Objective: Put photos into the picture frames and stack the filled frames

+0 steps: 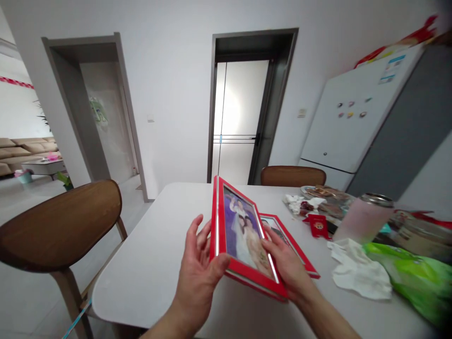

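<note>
A red picture frame [243,235] with a photo of people in formal dress is held up, tilted, above the white table [141,268]. My left hand [201,266] grips its left edge, the thumb on the lower left corner of the front. On the right side, my right hand [284,261] holds the same frame, fingers over its edge. A second red frame [300,252] lies behind and to the right, partly hidden by the first frame and my right hand. Whether my right hand also touches it, I cannot tell.
Crowding the table's right side are a pink tumbler [363,219], crumpled tissue [360,270], a green plastic bag [416,278], a small red packet [318,226] and bagged food [328,197]. Brown chairs stand at left [63,226] and behind [293,176].
</note>
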The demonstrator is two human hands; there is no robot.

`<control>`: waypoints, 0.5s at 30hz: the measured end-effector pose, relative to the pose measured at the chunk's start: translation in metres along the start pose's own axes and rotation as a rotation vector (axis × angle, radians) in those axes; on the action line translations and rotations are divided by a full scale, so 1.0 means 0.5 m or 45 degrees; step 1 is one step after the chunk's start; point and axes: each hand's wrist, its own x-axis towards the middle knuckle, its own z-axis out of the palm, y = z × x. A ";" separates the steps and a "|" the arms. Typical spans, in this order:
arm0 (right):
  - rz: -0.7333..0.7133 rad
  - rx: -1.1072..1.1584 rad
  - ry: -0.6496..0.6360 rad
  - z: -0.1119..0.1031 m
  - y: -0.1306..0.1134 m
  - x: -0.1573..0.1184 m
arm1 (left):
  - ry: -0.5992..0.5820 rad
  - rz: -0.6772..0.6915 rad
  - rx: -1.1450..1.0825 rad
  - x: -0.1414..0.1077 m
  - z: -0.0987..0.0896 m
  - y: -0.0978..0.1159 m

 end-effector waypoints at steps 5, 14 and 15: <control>-0.026 -0.503 0.226 -0.183 -0.072 0.103 | -0.086 -0.223 0.338 0.079 0.074 -0.121; 0.080 -0.602 0.119 -0.272 -0.022 0.119 | -0.060 -0.246 0.650 0.096 0.083 -0.270; 0.110 -0.551 0.064 -0.275 -0.017 0.108 | -0.075 -0.249 0.647 0.092 0.079 -0.272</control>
